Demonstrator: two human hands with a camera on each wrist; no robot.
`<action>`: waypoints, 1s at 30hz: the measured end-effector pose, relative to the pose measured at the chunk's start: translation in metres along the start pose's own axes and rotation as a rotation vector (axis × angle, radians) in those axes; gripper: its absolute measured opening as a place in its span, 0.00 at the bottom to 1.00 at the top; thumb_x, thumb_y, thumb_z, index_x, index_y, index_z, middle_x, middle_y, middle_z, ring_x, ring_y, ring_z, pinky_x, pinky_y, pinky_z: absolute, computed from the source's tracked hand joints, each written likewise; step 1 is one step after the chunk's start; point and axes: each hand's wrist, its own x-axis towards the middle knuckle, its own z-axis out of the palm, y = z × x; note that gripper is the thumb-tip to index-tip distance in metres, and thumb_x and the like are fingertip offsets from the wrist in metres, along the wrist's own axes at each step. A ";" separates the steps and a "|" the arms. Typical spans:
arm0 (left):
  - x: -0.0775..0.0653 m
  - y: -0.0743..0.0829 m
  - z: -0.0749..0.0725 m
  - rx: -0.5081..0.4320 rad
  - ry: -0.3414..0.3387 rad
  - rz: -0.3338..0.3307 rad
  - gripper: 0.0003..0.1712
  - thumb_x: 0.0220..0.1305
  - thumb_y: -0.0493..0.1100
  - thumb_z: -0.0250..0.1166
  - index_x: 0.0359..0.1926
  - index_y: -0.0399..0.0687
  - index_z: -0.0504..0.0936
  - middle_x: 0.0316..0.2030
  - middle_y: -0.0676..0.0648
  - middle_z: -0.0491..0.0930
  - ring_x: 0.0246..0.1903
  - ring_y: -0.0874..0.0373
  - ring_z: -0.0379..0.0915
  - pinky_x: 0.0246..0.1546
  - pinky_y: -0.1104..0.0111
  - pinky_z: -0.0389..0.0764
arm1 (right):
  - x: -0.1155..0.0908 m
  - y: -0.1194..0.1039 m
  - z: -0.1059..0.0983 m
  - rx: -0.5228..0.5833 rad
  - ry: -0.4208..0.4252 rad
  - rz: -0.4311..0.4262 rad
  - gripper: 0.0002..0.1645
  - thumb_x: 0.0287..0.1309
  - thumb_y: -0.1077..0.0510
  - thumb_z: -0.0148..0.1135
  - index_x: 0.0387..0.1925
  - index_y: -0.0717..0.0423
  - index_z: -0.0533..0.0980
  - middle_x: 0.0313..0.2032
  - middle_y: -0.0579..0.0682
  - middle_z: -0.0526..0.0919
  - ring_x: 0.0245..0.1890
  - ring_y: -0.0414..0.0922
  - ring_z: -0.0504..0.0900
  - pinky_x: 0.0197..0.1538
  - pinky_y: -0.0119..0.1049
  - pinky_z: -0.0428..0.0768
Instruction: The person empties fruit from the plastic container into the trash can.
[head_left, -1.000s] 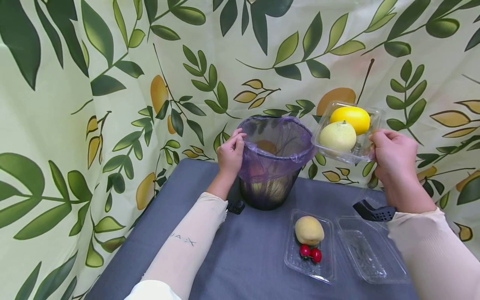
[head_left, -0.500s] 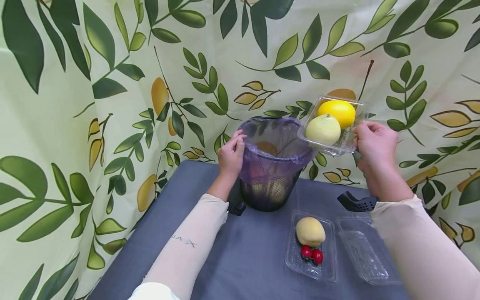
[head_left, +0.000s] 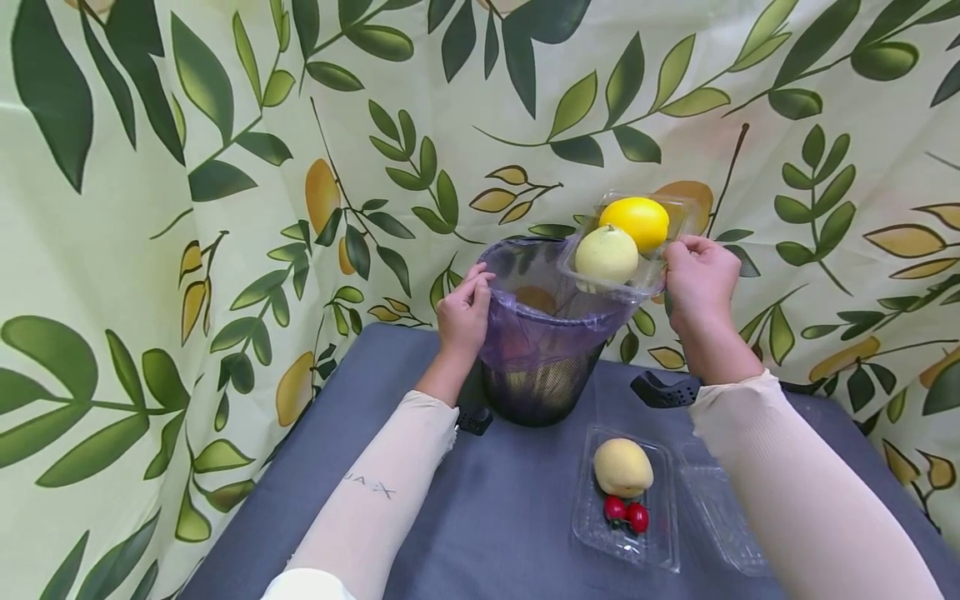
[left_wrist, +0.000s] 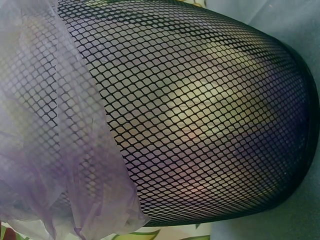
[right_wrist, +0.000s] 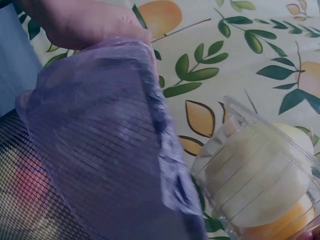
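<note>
A black mesh wastebasket (head_left: 536, 392) with a purple bag (head_left: 517, 342) folded over its rim stands at the back of the table. My left hand (head_left: 462, 321) holds the basket's left rim, bag included. In my right hand (head_left: 703, 283) I grip the edge of a clear plastic tray (head_left: 647, 287), raised and tilted over the basket's right rim. Inside it sit a yellow lemon (head_left: 634, 223) and a pale green, round fruit (head_left: 606, 255). The left wrist view shows blurred pale and reddish shapes behind the basket's mesh (left_wrist: 200, 110).
Nearer me, a second clear tray (head_left: 626, 542) holds a pale yellow, peach-like fruit (head_left: 623, 468) and two small red fruits (head_left: 637, 517). Right of it lies another clear tray (head_left: 723, 508), partly hidden by my right forearm. A leaf-patterned cloth (head_left: 420, 75) hangs close behind the table.
My right hand has carried the tray with the two fruits leftward, from beside the basket to over its right rim. My left hand stays on the rim.
</note>
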 end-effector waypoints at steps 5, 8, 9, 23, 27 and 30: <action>-0.001 -0.001 0.000 0.002 -0.003 0.005 0.17 0.67 0.44 0.53 0.42 0.44 0.89 0.53 0.50 0.84 0.55 0.57 0.80 0.49 0.63 0.81 | 0.000 0.010 0.016 0.007 0.002 -0.054 0.08 0.59 0.63 0.52 0.28 0.58 0.77 0.13 0.41 0.64 0.08 0.38 0.66 0.16 0.25 0.68; 0.000 -0.002 0.000 -0.002 -0.002 0.017 0.18 0.67 0.44 0.53 0.42 0.44 0.89 0.53 0.50 0.84 0.55 0.57 0.80 0.47 0.63 0.81 | 0.001 0.014 0.025 0.001 0.008 -0.085 0.07 0.59 0.64 0.51 0.28 0.57 0.75 0.10 0.39 0.64 0.07 0.37 0.66 0.17 0.25 0.67; 0.000 -0.002 0.000 -0.003 0.000 0.021 0.18 0.68 0.44 0.53 0.42 0.44 0.89 0.53 0.50 0.84 0.55 0.57 0.80 0.47 0.63 0.81 | 0.001 0.015 0.027 -0.021 0.015 -0.098 0.07 0.59 0.64 0.51 0.27 0.56 0.74 0.09 0.38 0.64 0.08 0.36 0.65 0.17 0.25 0.67; 0.001 -0.004 0.001 0.004 0.007 0.025 0.18 0.67 0.43 0.53 0.41 0.45 0.89 0.53 0.51 0.84 0.54 0.58 0.80 0.48 0.63 0.81 | 0.004 0.036 0.051 -0.271 0.066 -0.188 0.18 0.60 0.57 0.52 0.45 0.61 0.81 0.08 0.34 0.64 0.10 0.31 0.62 0.17 0.27 0.61; 0.001 -0.004 0.001 0.006 0.005 0.029 0.18 0.67 0.44 0.53 0.41 0.45 0.89 0.53 0.51 0.84 0.54 0.57 0.80 0.49 0.64 0.81 | 0.002 0.039 0.051 -0.318 0.048 -0.204 0.22 0.61 0.56 0.52 0.53 0.61 0.79 0.10 0.34 0.67 0.10 0.31 0.64 0.16 0.28 0.62; 0.001 -0.004 0.001 0.008 0.007 0.028 0.18 0.67 0.44 0.53 0.42 0.45 0.89 0.53 0.51 0.84 0.54 0.57 0.80 0.49 0.63 0.81 | 0.000 0.042 0.053 -0.332 0.043 -0.228 0.23 0.61 0.55 0.52 0.54 0.61 0.78 0.10 0.35 0.68 0.10 0.31 0.64 0.16 0.28 0.62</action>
